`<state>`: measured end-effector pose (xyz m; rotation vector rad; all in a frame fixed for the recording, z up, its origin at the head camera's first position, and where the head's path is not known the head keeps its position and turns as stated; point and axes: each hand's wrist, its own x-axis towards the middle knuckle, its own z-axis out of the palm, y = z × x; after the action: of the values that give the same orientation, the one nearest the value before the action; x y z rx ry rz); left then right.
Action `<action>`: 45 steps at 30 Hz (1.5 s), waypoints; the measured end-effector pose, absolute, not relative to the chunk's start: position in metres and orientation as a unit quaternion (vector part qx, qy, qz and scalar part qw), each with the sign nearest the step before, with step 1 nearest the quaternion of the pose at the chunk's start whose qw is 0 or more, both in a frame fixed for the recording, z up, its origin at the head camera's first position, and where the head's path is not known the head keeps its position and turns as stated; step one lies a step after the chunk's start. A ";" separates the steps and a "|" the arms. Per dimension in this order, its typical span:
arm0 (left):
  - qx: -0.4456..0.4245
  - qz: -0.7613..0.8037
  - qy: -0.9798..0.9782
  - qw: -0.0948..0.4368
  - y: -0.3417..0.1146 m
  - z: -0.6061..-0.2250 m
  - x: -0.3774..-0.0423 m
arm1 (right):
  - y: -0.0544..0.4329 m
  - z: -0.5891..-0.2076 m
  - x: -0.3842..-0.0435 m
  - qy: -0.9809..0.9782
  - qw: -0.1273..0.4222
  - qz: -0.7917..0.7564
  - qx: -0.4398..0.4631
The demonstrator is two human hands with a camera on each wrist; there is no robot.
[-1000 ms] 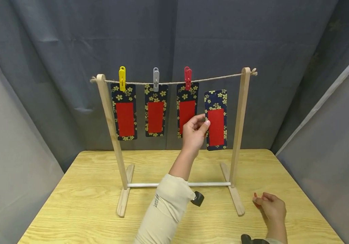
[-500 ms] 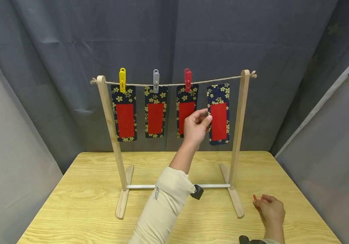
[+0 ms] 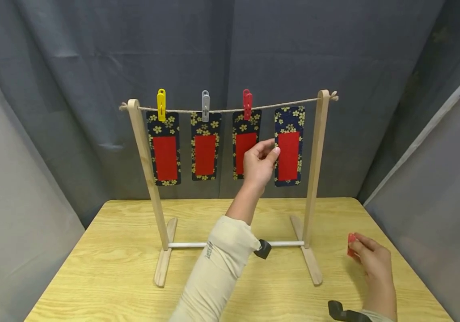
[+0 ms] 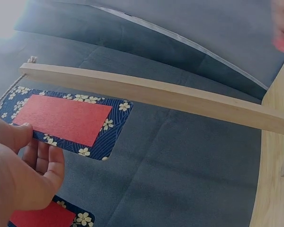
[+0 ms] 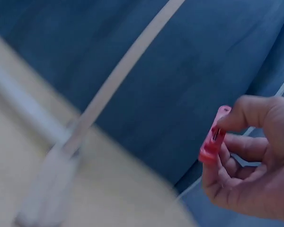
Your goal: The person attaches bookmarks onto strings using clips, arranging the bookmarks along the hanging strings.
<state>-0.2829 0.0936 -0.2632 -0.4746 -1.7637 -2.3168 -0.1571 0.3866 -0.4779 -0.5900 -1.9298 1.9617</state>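
My left hand (image 3: 259,165) pinches the left edge of a dark blue flowered card with a red panel (image 3: 289,156), between thumb and fingers. The card stands upright, its top edge just under the rope (image 3: 282,105) near the right post. Over the table at the right, my right hand (image 3: 376,259) holds a red clothespin (image 3: 351,244); the right wrist view shows this clothespin (image 5: 215,136) between thumb and fingers. Three similar cards hang from the rope by a yellow clothespin (image 3: 161,105), a grey clothespin (image 3: 205,106) and a red clothespin (image 3: 247,105).
The rope runs between two wooden posts, the left post (image 3: 148,179) and the right post (image 3: 316,174), on flat feet. A white bar (image 3: 185,245) joins them low down. The stand is on a wooden table (image 3: 105,268) before grey curtains (image 3: 93,67).
My left hand has raised the card up and slightly right, close to the rope. My right hand has lifted the red clothespin off the table area, upward and to the right.
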 end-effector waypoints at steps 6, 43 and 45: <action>-0.153 -0.781 -0.597 0.102 0.095 -0.262 -0.286 | 0.363 -0.389 -0.158 -0.587 0.233 0.770 -0.087; -0.160 -0.774 -0.601 0.123 0.096 -0.263 -0.289 | 0.281 -0.097 -0.236 -0.707 0.204 0.673 0.077; -0.158 -0.778 -0.596 0.123 0.098 -0.263 -0.289 | 0.276 -0.089 -0.240 -0.733 0.190 0.650 0.066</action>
<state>-0.2886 0.0977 -0.2626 -0.4597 -1.7373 -2.2693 -0.2404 0.2758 -0.0891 0.1849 -2.0609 1.8269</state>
